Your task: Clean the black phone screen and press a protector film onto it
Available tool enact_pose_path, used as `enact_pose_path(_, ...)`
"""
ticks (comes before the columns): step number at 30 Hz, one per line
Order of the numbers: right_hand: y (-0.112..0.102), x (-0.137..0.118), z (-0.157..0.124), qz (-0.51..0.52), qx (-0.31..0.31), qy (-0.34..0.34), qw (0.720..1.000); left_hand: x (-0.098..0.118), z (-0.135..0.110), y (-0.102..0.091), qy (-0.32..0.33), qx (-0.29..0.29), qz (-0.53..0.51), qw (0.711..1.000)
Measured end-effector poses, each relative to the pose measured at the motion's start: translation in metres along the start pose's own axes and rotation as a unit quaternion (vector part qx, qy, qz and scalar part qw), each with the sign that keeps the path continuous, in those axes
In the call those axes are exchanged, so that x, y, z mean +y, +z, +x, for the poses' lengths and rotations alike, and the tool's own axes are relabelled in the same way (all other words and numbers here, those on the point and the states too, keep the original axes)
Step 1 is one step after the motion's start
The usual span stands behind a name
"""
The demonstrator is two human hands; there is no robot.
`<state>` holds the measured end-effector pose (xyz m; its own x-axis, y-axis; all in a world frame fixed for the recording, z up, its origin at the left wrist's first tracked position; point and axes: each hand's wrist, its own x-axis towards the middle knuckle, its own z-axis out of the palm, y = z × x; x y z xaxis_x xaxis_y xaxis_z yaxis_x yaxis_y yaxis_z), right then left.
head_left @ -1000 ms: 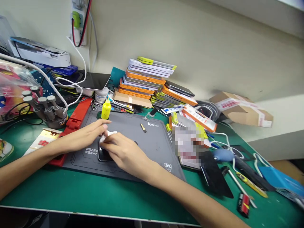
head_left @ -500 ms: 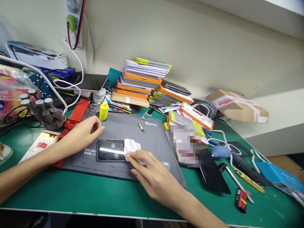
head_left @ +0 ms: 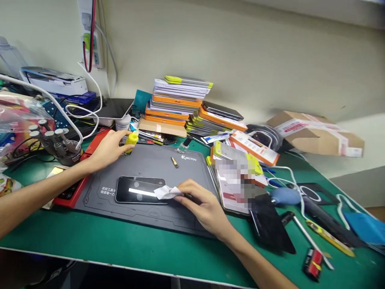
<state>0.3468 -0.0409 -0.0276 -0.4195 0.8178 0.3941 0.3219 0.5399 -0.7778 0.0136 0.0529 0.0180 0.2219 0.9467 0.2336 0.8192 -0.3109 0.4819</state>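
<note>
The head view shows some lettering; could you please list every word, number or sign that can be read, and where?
"WKTOO": mat, far right corner, after a stylised mark
"武校工具": mat, left of the phone
Too small or blurred: the line under that, and print on the jar, screwdriver pot, carton

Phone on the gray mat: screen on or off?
Looks off: the phone screen is dark, its bright streak and spots apparently reflections.
</note>
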Motion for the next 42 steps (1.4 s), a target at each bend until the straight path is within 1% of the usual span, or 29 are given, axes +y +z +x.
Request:
enact_pose_path(3, -0.004, 0.006, 0.0, 0.023, 0.086, 0.048, 0.995, 0.02, -0.01, -0.012, 0.066, -0.039, 0.018, 0.997)
enact_pose_path(4, -0.005, 0.008, -0.001, 0.031, 0.114, 0.062, 0.991, 0.027, -0.017, -0.017, 0.099, -0.062, 0.027, 0.993)
enact_pose_path(5, -0.007, 0.011, -0.001, 0.038, 0.14, 0.075, 0.987, 0.033, -0.024, -0.022, 0.148, -0.086, 0.066, 0.983)
enact_pose_path(6, -0.009, 0.013, -0.001, 0.044, 0.161, 0.087, 0.982, 0.037, -0.032, -0.026, 0.184, -0.1, 0.099, 0.973)
enact_pose_path(8, -0.012, 0.016, -0.001, 0.057, 0.19, 0.104, 0.975, 0.042, -0.046, -0.034, 0.218, -0.138, 0.121, 0.958)
enact_pose_path(9, -0.012, 0.016, -0.001, 0.064, 0.198, 0.109, 0.972, 0.042, -0.051, -0.037, 0.22, -0.15, 0.124, 0.956)
enact_pose_path(11, -0.012, 0.015, -0.001, 0.077, 0.202, 0.116, 0.97, 0.04, -0.059, -0.04, 0.212, -0.158, 0.131, 0.955)
enact_pose_path(14, -0.011, 0.011, -0.001, 0.09, 0.194, 0.118, 0.97, 0.038, -0.066, -0.04, 0.199, -0.155, 0.161, 0.954)
enact_pose_path(19, -0.01, 0.008, -0.002, 0.096, 0.183, 0.114, 0.972, 0.043, -0.074, -0.033, 0.228, -0.161, 0.197, 0.94)
enact_pose_path(21, -0.01, 0.008, -0.002, 0.094, 0.18, 0.112, 0.973, 0.044, -0.079, -0.034, 0.231, -0.157, 0.216, 0.936)
enact_pose_path(24, -0.01, 0.006, -0.002, 0.088, 0.173, 0.108, 0.975, 0.041, -0.09, -0.045, 0.224, -0.151, 0.231, 0.935)
enact_pose_path(26, -0.01, 0.005, -0.002, 0.082, 0.166, 0.104, 0.977, 0.034, -0.097, -0.055, 0.215, -0.143, 0.226, 0.939)
enact_pose_path(28, -0.009, 0.004, -0.002, 0.073, 0.158, 0.1, 0.98, 0.027, -0.103, -0.062, 0.195, -0.136, 0.217, 0.947)
enact_pose_path(30, -0.009, 0.003, -0.002, 0.061, 0.15, 0.096, 0.982, 0.02, -0.106, -0.065, 0.168, -0.138, 0.203, 0.955)
enact_pose_path(32, -0.009, 0.002, -0.003, 0.044, 0.14, 0.089, 0.985, 0.017, -0.107, -0.063, 0.146, -0.155, 0.191, 0.958)
enact_pose_path(35, -0.009, 0.002, -0.003, -0.003, 0.13, 0.074, 0.989, 0.019, -0.105, -0.056, 0.139, -0.166, 0.173, 0.961)
enact_pose_path(39, -0.013, 0.004, -0.004, -0.102, 0.13, 0.043, 0.985, 0.022, -0.099, -0.047, 0.121, -0.142, 0.116, 0.976)
enact_pose_path(42, -0.015, 0.011, -0.005, -0.174, 0.12, 0.019, 0.977, 0.022, -0.096, -0.045, 0.078, -0.119, 0.06, 0.988)
